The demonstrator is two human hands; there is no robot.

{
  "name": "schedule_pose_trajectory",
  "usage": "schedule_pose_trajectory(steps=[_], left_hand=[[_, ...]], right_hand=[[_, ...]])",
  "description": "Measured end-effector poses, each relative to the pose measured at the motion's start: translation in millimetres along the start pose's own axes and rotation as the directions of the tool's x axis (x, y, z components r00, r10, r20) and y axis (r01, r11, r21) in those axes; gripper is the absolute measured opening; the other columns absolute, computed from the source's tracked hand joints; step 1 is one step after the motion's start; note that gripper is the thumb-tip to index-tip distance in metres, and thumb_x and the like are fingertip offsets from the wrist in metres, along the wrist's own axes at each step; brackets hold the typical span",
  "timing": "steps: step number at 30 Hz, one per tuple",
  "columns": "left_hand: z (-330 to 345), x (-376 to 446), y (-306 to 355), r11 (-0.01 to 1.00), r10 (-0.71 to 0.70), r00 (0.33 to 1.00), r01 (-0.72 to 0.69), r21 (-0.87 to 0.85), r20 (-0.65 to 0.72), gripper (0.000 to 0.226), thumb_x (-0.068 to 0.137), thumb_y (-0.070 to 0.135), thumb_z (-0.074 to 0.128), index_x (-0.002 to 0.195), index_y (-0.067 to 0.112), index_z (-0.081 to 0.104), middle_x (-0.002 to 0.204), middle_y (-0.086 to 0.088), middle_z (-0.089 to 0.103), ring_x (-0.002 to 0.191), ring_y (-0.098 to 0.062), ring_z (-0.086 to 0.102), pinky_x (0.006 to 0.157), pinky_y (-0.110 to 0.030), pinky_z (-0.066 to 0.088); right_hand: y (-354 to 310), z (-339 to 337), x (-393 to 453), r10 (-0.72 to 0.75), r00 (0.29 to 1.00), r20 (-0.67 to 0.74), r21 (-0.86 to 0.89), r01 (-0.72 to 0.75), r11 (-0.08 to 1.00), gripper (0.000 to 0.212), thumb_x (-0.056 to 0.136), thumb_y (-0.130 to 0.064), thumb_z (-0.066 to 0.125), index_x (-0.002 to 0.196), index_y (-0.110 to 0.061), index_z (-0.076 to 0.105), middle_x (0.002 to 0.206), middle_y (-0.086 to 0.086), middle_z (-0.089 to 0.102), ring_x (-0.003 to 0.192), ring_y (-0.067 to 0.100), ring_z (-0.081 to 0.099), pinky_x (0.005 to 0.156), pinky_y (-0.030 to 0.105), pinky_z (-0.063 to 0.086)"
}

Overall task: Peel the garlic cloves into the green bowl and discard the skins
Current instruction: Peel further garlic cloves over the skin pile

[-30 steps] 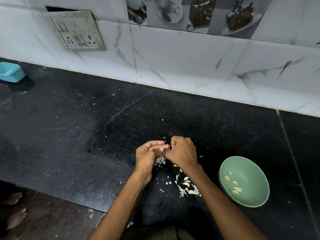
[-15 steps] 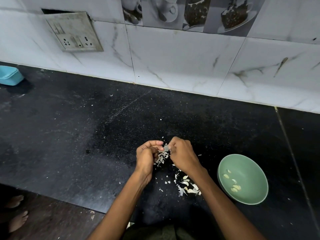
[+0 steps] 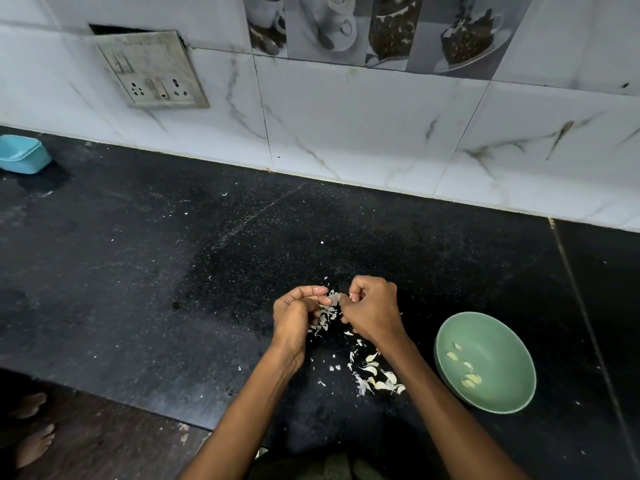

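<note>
- Your left hand (image 3: 296, 318) and right hand (image 3: 372, 311) pinch one garlic clove (image 3: 334, 298) between them, mid-peel.
- A few peeled cloves (image 3: 469, 379) lie in the green bowl (image 3: 512, 355), at 3 o'clock.
- Skins (image 3: 375, 379) litter the counter (image 3: 138, 289), undiscarded.

Black speckled stone counter (image 3: 145, 271) against a wall of white marbled tiles (image 3: 363, 126). Grimy socket plate (image 3: 154, 69) hanging askew at upper left; printed tiles of cups and cake (image 3: 374, 29) along the top. Small blue tub (image 3: 22, 154) at far left. Dark floor (image 3: 104, 445) below.
</note>
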State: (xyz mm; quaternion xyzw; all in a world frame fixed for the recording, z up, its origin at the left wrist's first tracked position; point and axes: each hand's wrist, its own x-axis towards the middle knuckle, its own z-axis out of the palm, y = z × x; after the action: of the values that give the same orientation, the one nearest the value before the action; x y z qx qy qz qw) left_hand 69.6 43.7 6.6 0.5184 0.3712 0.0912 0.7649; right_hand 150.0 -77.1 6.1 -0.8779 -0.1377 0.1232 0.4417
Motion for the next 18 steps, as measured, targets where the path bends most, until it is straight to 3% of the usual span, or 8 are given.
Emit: schedule_pose_trajectory(steps=[3, 6, 9, 11, 13, 15, 18], left_hand=[[1, -1, 2, 1.0, 0.007, 1.0, -0.007, -0.014, 0.017, 0.039, 0.08, -0.016, 0.042, 0.096, 0.0, 0.073, 0.083, -0.013, 0.074, 0.064, -0.013, 0.055, 0.059, -0.025, 0.042], [1, -3, 3, 0.999, 0.022, 0.999, -0.02, -0.047, 0.044, 0.038, 0.081, -0.018, 0.041, 0.099, -0.003, 0.071, 0.086, -0.017, 0.074, 0.067, -0.016, 0.06, 0.06, -0.024, 0.046], [1, -4, 2, 0.995, 0.048, 0.997, -0.042, -0.093, 0.064, 0.037, 0.084, -0.022, 0.045, 0.102, -0.004, 0.07, 0.093, -0.02, 0.076, 0.076, -0.02, 0.068, 0.066, -0.024, 0.054], [2, -6, 2, 0.989, 0.082, 0.994, -0.073, -0.13, 0.067, 0.032, 0.084, -0.023, 0.055, 0.105, -0.004, 0.07, 0.097, -0.021, 0.076, 0.084, -0.025, 0.073, 0.07, -0.025, 0.059], [3, -9, 2, 0.98, 0.135, 0.989, -0.124, -0.155, 0.062, 0.032, 0.082, -0.022, 0.063, 0.107, -0.004, 0.069, 0.099, -0.021, 0.076, 0.092, -0.03, 0.075, 0.076, -0.027, 0.061], [2, -12, 2, 0.97, 0.209, 0.976, -0.199, -0.142, 0.056, 0.037, 0.081, -0.021, 0.065, 0.111, 0.0, 0.069, 0.1, -0.018, 0.076, 0.095, -0.029, 0.075, 0.079, -0.028, 0.061], [0, -14, -1, 0.949, 0.308, 0.95, -0.304, -0.083, 0.048, 0.05, 0.08, -0.023, 0.066, 0.119, 0.008, 0.068, 0.107, -0.013, 0.076, 0.1, -0.026, 0.074, 0.084, -0.029, 0.06]], right_hand=[[-6, -1, -5, 0.035, 0.999, 0.019, 0.083, -0.036, 0.996, 0.049, 0.097, -0.023, 0.07, 0.061, 0.001, 0.046, 0.058, 0.021, 0.062, 0.043, 0.023, 0.065, 0.035, 0.022, 0.043], [-8, -3, -5, 0.063, 0.997, 0.04, 0.067, -0.066, 0.996, 0.053, 0.104, -0.034, 0.06, 0.061, -0.003, 0.056, 0.054, 0.013, 0.064, 0.038, 0.018, 0.062, 0.036, 0.024, 0.044], [-3, -3, -5, 0.024, 0.994, 0.105, 0.03, -0.028, 0.999, 0.013, 0.099, -0.008, 0.06, 0.097, -0.014, 0.071, 0.077, 0.003, 0.072, 0.058, 0.015, 0.072, 0.047, 0.031, 0.055], [0, -2, -6, -0.004, 0.992, 0.123, -0.005, 0.005, 1.0, 0.039, 0.093, 0.001, 0.064, 0.125, -0.02, 0.068, 0.094, -0.006, 0.072, 0.076, 0.013, 0.074, 0.059, 0.036, 0.063], [-6, -3, -9, 0.037, 0.993, 0.111, 0.116, -0.05, 0.992, 0.032, 0.096, -0.004, 0.065, 0.124, -0.018, 0.069, 0.099, -0.005, 0.073, 0.077, 0.014, 0.074, 0.053, 0.033, 0.061], [-17, -3, -13, 0.164, 0.975, 0.152, 0.359, -0.209, 0.91, 0.015, 0.103, -0.015, 0.059, 0.11, -0.009, 0.071, 0.095, 0.009, 0.075, 0.07, 0.017, 0.073, 0.046, 0.029, 0.055], [-28, -6, -17, 0.293, 0.898, 0.329, 0.622, -0.44, 0.648, 0.027, 0.108, -0.021, 0.05, 0.101, -0.003, 0.069, 0.083, 0.019, 0.075, 0.063, 0.021, 0.069, 0.047, 0.027, 0.052]])
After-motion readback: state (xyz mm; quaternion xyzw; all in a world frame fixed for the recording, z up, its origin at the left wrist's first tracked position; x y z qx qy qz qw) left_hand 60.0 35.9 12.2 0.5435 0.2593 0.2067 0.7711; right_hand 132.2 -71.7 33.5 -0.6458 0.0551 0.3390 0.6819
